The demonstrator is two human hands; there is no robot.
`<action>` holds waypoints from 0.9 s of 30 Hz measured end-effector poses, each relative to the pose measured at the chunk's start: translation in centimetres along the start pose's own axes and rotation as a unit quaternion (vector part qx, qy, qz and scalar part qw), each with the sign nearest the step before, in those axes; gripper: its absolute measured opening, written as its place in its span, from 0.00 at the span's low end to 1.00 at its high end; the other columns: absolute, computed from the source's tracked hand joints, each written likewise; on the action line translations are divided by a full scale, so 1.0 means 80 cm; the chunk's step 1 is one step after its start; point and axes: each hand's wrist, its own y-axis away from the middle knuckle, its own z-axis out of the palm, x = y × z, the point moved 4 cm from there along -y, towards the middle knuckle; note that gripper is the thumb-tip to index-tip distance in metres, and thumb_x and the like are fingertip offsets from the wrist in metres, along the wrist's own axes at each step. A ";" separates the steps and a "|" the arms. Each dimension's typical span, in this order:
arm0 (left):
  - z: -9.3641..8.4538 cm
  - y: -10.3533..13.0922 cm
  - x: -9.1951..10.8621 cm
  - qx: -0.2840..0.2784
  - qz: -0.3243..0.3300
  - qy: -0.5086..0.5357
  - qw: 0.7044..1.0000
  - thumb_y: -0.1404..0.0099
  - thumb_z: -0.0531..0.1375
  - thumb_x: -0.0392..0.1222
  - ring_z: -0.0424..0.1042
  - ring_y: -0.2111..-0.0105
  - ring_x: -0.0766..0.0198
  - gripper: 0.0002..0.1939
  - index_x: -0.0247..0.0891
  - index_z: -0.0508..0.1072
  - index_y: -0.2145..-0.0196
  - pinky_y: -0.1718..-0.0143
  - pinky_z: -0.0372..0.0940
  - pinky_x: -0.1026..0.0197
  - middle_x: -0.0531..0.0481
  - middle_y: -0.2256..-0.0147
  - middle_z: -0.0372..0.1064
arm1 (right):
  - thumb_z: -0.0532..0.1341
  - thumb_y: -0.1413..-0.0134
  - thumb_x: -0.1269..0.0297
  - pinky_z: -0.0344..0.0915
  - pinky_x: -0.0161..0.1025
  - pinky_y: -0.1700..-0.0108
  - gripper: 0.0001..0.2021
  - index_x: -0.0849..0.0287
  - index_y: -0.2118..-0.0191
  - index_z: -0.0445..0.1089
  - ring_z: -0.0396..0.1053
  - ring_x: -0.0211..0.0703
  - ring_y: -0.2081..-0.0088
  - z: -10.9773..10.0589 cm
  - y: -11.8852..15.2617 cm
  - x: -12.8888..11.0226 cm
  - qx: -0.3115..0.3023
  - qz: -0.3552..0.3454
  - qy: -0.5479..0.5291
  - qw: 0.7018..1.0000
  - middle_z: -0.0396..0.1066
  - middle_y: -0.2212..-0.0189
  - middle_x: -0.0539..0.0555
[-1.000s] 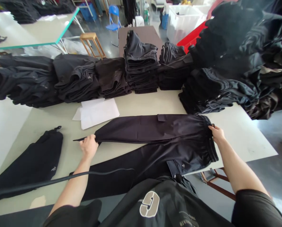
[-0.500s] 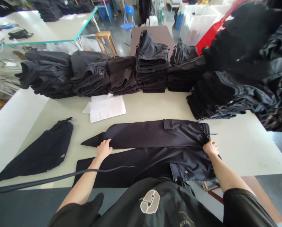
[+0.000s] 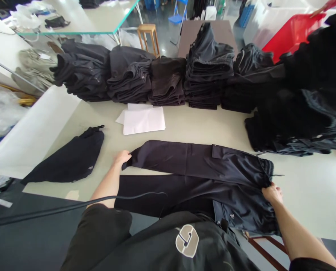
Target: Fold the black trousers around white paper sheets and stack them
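A pair of black cargo trousers (image 3: 170,158) lies spread on the table before me, the waistband at the right and the legs running left, slightly apart. My left hand (image 3: 122,158) is closed on the hem end of the far leg, which is bunched at the fingers. At the waistband, my right hand (image 3: 272,194) grips the fabric near the drawstring. The far leg bears a flap pocket; a small light logo marks the near side. The near leg's edge is partly hidden by my shirt. Further left lies a folded dark garment (image 3: 69,160), also with a small logo.
Stacks of folded black trousers (image 3: 207,71) line the table's far edge, and a tall pile (image 3: 300,120) stands at the right. White paper sheets (image 3: 143,120) lie beyond the trousers. A black cable (image 3: 100,199) crosses the view in front of my left forearm. A red bin (image 3: 294,35) is behind.
My left hand has moved to the far leg's hem end and closed on it; the pointed end is now gathered up. My right hand stays at the waistband. The camera view has shifted.
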 end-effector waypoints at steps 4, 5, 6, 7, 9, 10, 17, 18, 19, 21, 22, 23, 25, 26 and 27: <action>-0.034 0.023 -0.002 0.132 0.033 -0.112 0.984 0.37 0.59 0.42 0.71 0.46 0.44 0.15 0.38 0.75 0.53 0.41 0.59 0.42 0.37 0.54 0.75 | 0.59 0.51 0.60 0.61 0.67 0.36 0.43 0.64 0.28 0.52 0.52 0.77 0.30 0.002 0.010 -0.003 -0.004 0.009 0.011 1.000 0.52 0.32 0.79; -0.039 0.034 -0.003 0.163 0.043 -0.140 0.976 0.37 0.59 0.41 0.68 0.43 0.42 0.19 0.37 0.73 0.48 0.40 0.58 0.41 0.35 0.49 0.73 | 0.59 0.50 0.59 0.60 0.67 0.35 0.42 0.63 0.28 0.52 0.51 0.76 0.29 0.003 0.013 -0.005 -0.001 0.013 0.012 1.000 0.52 0.32 0.78; -0.039 0.047 -0.004 0.180 0.042 -0.168 0.968 0.37 0.59 0.41 0.66 0.42 0.40 0.25 0.35 0.71 0.43 0.40 0.58 0.40 0.32 0.45 0.70 | 0.58 0.49 0.59 0.59 0.68 0.35 0.42 0.62 0.28 0.51 0.51 0.76 0.29 0.003 0.015 -0.007 0.002 0.019 0.013 1.000 0.52 0.31 0.77; -0.034 0.058 -0.006 0.180 0.034 -0.190 0.965 0.38 0.60 0.41 0.65 0.40 0.39 0.29 0.33 0.67 0.39 0.40 0.58 0.38 0.30 0.41 0.66 | 0.58 0.47 0.59 0.59 0.69 0.35 0.41 0.61 0.27 0.51 0.51 0.75 0.29 0.004 0.017 -0.009 0.006 0.024 0.015 1.000 0.52 0.31 0.76; -0.013 0.078 -0.003 0.153 0.048 -0.215 0.963 0.38 0.60 0.40 0.61 0.37 0.38 0.35 0.30 0.62 0.34 0.38 0.58 0.39 0.28 0.37 0.60 | 0.57 0.46 0.58 0.59 0.70 0.36 0.40 0.62 0.27 0.51 0.51 0.76 0.29 0.005 0.018 -0.012 0.010 0.034 0.019 0.999 0.52 0.31 0.77; 0.003 0.085 0.002 0.132 0.077 -0.217 0.964 0.37 0.59 0.39 0.59 0.36 0.40 0.36 0.30 0.60 0.33 0.37 0.56 0.40 0.28 0.35 0.58 | 0.57 0.46 0.59 0.59 0.71 0.36 0.40 0.63 0.28 0.51 0.52 0.76 0.30 0.005 0.017 -0.013 0.013 0.037 0.022 0.999 0.52 0.31 0.78; 0.094 0.079 0.004 -0.003 0.019 -0.209 0.978 0.30 0.52 0.41 0.45 0.28 0.36 0.35 0.29 0.52 0.28 0.34 0.51 0.29 0.24 0.28 0.44 | 0.60 0.52 0.62 0.63 0.70 0.39 0.41 0.58 0.29 0.56 0.56 0.78 0.32 0.006 0.010 -0.008 0.019 0.027 0.030 0.999 0.55 0.33 0.78; 0.093 0.071 0.001 -0.005 -0.008 -0.204 0.979 0.30 0.52 0.41 0.43 0.27 0.35 0.37 0.29 0.50 0.27 0.35 0.51 0.28 0.23 0.27 0.41 | 0.60 0.52 0.62 0.63 0.70 0.40 0.41 0.59 0.29 0.56 0.56 0.78 0.32 0.005 0.010 -0.008 0.020 0.023 0.033 0.999 0.55 0.33 0.78; 0.088 0.063 -0.001 -0.009 -0.028 -0.199 0.979 0.31 0.53 0.41 0.41 0.27 0.35 0.38 0.28 0.49 0.27 0.35 0.50 0.27 0.23 0.27 0.39 | 0.60 0.52 0.62 0.64 0.69 0.40 0.41 0.60 0.29 0.56 0.57 0.77 0.32 0.004 0.010 -0.008 0.023 0.021 0.035 0.999 0.56 0.34 0.78; 0.076 0.051 -0.003 -0.028 -0.054 -0.193 0.979 0.33 0.56 0.42 0.43 0.27 0.34 0.39 0.29 0.51 0.28 0.35 0.52 0.28 0.22 0.27 0.41 | 0.59 0.50 0.63 0.65 0.68 0.41 0.40 0.62 0.29 0.57 0.58 0.76 0.33 0.002 0.013 -0.010 0.034 0.012 0.030 0.999 0.58 0.35 0.78; 0.071 0.048 -0.001 -0.036 -0.061 -0.193 0.979 0.34 0.57 0.42 0.47 0.28 0.33 0.39 0.29 0.53 0.29 0.36 0.53 0.28 0.22 0.29 0.45 | 0.59 0.49 0.63 0.65 0.68 0.41 0.39 0.62 0.30 0.57 0.58 0.75 0.33 0.001 0.015 -0.011 0.039 0.008 0.021 0.999 0.58 0.35 0.78; 0.067 0.048 0.003 -0.035 -0.058 -0.194 0.979 0.35 0.58 0.42 0.51 0.30 0.33 0.38 0.30 0.55 0.30 0.37 0.55 0.28 0.22 0.30 0.50 | 0.58 0.48 0.63 0.64 0.67 0.41 0.38 0.63 0.30 0.58 0.59 0.74 0.33 -0.001 0.018 -0.012 0.041 0.006 0.010 0.999 0.59 0.35 0.78; 0.069 0.063 0.018 -0.004 -0.011 -0.195 0.981 0.35 0.58 0.42 0.57 0.33 0.35 0.35 0.30 0.58 0.32 0.38 0.57 0.30 0.24 0.34 0.58 | 0.57 0.44 0.61 0.64 0.65 0.39 0.35 0.64 0.30 0.59 0.59 0.72 0.34 -0.004 0.027 -0.014 0.043 0.007 -0.018 0.999 0.60 0.36 0.77; 0.076 0.078 0.028 0.024 0.036 -0.192 0.980 0.34 0.57 0.41 0.58 0.34 0.36 0.33 0.30 0.59 0.33 0.38 0.58 0.32 0.25 0.35 0.59 | 0.56 0.42 0.60 0.63 0.64 0.39 0.34 0.64 0.31 0.60 0.59 0.71 0.34 -0.006 0.032 -0.014 0.046 0.009 -0.032 0.998 0.60 0.36 0.76; 0.088 0.099 0.039 0.047 0.095 -0.184 0.977 0.34 0.55 0.40 0.59 0.34 0.38 0.32 0.31 0.60 0.34 0.37 0.58 0.34 0.26 0.35 0.59 | 0.55 0.41 0.60 0.63 0.64 0.38 0.32 0.65 0.32 0.61 0.60 0.70 0.34 -0.009 0.036 -0.015 0.051 0.009 -0.045 0.998 0.61 0.37 0.75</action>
